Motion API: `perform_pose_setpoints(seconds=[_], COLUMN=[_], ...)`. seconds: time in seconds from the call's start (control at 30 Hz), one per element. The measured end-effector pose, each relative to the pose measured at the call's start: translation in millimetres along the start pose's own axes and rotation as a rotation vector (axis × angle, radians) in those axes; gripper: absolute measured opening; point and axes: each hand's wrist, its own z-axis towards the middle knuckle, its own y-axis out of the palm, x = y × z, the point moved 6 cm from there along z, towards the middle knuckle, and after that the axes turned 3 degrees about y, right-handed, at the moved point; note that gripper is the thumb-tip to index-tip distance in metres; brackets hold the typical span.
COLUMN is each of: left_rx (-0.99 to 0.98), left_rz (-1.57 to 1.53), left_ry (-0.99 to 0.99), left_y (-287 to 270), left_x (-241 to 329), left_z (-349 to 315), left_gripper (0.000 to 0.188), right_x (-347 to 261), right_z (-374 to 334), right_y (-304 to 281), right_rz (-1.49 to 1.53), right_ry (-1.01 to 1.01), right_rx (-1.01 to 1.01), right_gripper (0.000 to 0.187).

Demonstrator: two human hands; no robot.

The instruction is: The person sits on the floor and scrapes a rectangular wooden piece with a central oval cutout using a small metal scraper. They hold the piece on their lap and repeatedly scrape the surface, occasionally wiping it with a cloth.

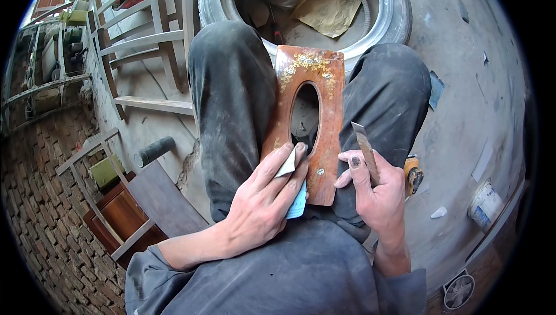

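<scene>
Here, bearing the panel [331, 141] lengthwise between the thighs [229, 106]; holding pale paper [286, 165] between the fingers of the left hand [260, 199], laid over the panel's lower left edge; grasping a blade [368, 157], tip forward, in the right hand [379, 196] near the panel's lower right corner

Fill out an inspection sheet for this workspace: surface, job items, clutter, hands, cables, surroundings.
Surface: dark trousers; the lap supports the panel.
Job items: wooden panel with oval hole; flat blade; pale paper; blue sheet.
Clutter: tyre with brown paper inside; white bucket.
Hands: left hand on the panel, pale paper between its fingers; right hand grips the blade.
Cables: none certain.
Surroundings: wooden frame, bricks, fan.
</scene>
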Motion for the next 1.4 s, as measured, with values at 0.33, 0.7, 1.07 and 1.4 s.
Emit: perform_pose_setpoints(seconds=[0.33,0.7,1.07,1.4], left_rx=[0.004,0.022,0.029,0.13], left_rz=[-0.016,-0.021,-0.021,0.047], left_ry=[-0.002,0.003,0.0,-0.001], left_y=[-0.3,4.2,1.6,-20.0], left_x=[0.3,-2.9,-3.2,-11.9], left_z=[-1.4,0.4,-1.2,-5.1], left_gripper=[0.061,0.062,0.065,0.055], right_x=[0.6,1.3,-1.1,-3.0], right_z=[-0.3,0.4,0.6,0.5], right_y=[0.0,0.5,1.8,-1.5], right_rz=[-0.011,-0.001,-0.002,-0.013], right_ry=[0.004,-0.019,-0.026,-0.023], right_rx=[-0.014,0.0,0.009,-0.013], right_gripper=[0.02,0.02,0.02,0.018])
